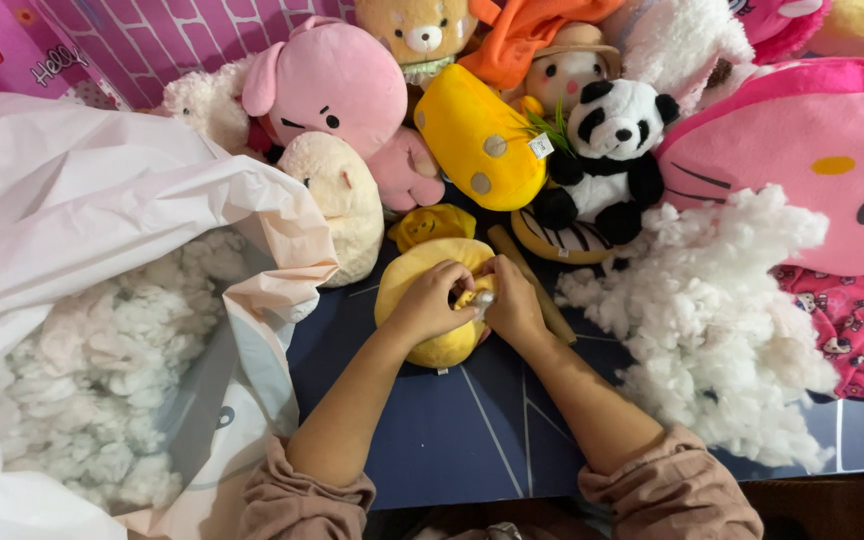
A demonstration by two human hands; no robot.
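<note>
From the head view, both hands meet over a yellow plush toy (430,300) lying near the middle of the dark blue bench (472,430). The left hand (432,300) is curled over the toy's top, fingers closed on its fabric. The right hand (512,305) is closed too, pinching at the same spot, with a small pale tuft showing between the two hands; whether that is stuffing or a tool tip I cannot tell. A wooden stick (532,285) lies on the bench just beside the right hand.

To my eye the step in hand is packing filling into the toy through an opening at its top. The next move seems to call for a steady grip on the opening by one hand while the other works the tuft in.

Toward the right edge sits a loose stuffing pile (712,320). At the left edge a big plastic bag (102,190) holds more white stuffing. Along the far edge stand finished toys: a pink plush (337,85), a panda plush (612,150) and a cream plush (342,200).
</note>
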